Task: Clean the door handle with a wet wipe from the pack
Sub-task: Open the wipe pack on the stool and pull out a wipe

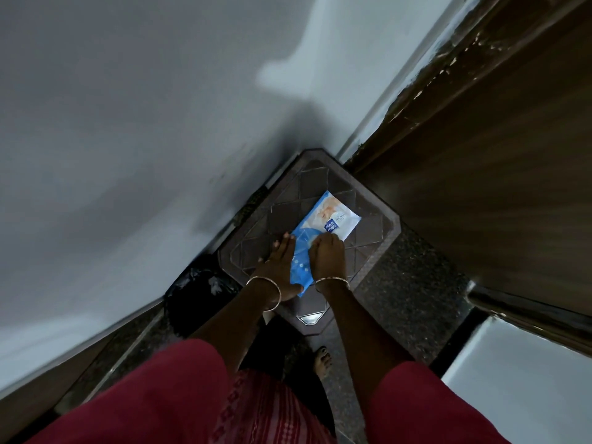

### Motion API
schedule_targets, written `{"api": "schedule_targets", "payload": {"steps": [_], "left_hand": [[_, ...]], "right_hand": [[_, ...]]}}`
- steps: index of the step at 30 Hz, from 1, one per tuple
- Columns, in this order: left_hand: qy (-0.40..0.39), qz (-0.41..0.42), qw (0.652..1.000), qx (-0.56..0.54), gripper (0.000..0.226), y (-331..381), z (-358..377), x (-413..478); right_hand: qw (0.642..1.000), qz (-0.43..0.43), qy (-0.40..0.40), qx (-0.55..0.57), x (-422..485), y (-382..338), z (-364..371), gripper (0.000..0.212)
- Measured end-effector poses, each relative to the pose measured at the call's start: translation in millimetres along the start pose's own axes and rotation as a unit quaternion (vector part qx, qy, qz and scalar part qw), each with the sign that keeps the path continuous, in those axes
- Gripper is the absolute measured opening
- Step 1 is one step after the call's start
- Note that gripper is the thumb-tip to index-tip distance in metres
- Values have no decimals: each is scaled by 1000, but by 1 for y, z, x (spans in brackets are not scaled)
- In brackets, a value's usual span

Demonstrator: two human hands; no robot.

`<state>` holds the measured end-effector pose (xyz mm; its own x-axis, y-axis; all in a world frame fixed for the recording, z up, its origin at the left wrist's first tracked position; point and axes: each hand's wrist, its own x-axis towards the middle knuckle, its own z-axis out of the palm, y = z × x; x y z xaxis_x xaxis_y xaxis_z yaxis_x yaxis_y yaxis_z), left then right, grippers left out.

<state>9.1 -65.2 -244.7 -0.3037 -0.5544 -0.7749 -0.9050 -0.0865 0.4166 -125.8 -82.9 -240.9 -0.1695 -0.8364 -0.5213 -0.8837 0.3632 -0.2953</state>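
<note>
The pack [323, 232] lies flat on a dark stool [378, 251] just below the middle of the frame, its long side running from lower left to upper right. It is a soft blue-and-white pouch with a printed label near its upper half; the lower half is plain blue with small pale dots, and the film looks crinkled where the hands press it.

The step in hand looks like getting a wipe out of the pack. The left hand [278, 267] lies flat along the pack's lower left edge, fingers spread, thumb against the bottom corner, holding it down. The right hand [326, 254] sits just beside it on the pack's middle, fingers bunched downward as if pinching at the opening flap. Whether it has hold of the flap, a wipe, or only the film, I cannot tell. No wipe shows free.

The next move would call for peeling or pulling upward with the right hand while the left keeps the pack pinned, since a light pouch will likely lift with the pull.

A wooden door [480, 174] fills the right of the frame, a grey wall [128, 123] the left. The bar [525, 310] at the lower right may be the handle, not certain.
</note>
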Motion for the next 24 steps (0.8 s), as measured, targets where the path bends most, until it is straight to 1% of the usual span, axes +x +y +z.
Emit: {"api": "schedule_targets", "payload": {"steps": [3,6,8,13,17,21,24], "left_hand": [[-6,-3,1000,9,123,-1,-1,1],[-12,-8,1000,23,121,0,-1,3],[-13,-9,999,33,120,1,1,3],[-13,-13,998,54,120,3,2,5],[-17,-16,997,70,119,5,2,4],[-33,-32,996,78,116,12,-1,4],[-39,-39,996,72,113,17,-4,2]], "right_hand": [[996,-22,57,60,-10,4,2,27],[983,2,103,149,-19,6,2,15],[974,24,112,197,-23,6,0,10],[955,67,131,257,-27,7,-4,15],[936,105,166,293,-33,6,-5,20],[932,112,181,293,-37,5,-7,22],[932,102,193,288,-41,2,-12,24]]}}
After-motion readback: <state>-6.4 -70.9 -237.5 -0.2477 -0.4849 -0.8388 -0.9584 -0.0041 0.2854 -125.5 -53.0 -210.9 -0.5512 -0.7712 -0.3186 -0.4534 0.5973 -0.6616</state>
